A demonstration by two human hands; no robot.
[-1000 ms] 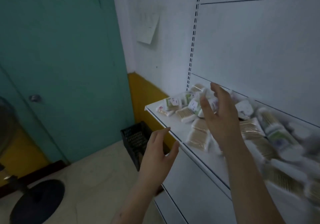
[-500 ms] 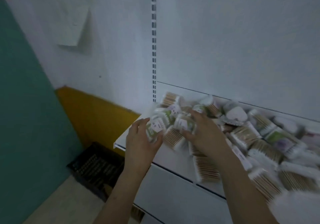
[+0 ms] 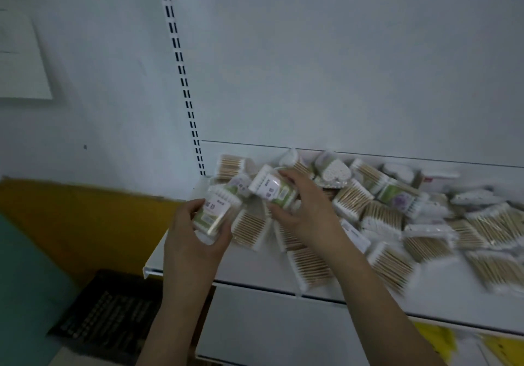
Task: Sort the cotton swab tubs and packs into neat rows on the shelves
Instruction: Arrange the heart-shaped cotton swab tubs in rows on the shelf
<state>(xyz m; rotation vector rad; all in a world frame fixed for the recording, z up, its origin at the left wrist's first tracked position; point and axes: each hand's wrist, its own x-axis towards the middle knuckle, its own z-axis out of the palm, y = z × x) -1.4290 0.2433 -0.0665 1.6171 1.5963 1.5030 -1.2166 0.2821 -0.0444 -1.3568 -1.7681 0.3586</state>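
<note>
Gripping one clear tub of cotton swabs each, both hands are now working at the left end of the white shelf (image 3: 255, 269). The left hand (image 3: 192, 238) is curling its fingers and thumb round a green-labelled tub (image 3: 217, 209) held just above the shelf's left corner, while the right hand (image 3: 306, 212) is clasping a second tub (image 3: 272, 188) over the heap, fingers on top and thumb beneath. A second ago both hands were open and hovering in front of the shelf, holding nothing; half a second ago they were just closing in on the pile. That change suggests the sorting has only started: two matching tubs are being pulled out, probably to begin a row at the cleared left corner.

Most of the stock is lying jumbled: flat packs of wooden-stick swabs (image 3: 309, 269) are overlapping one another across the shelf, and a heart-shaped tub (image 3: 336, 171) is leaning at the back panel. No neat row is showing yet. The view has also swung right and closer, so the black crate (image 3: 107, 317) on the floor is now sitting at lower left.
</note>
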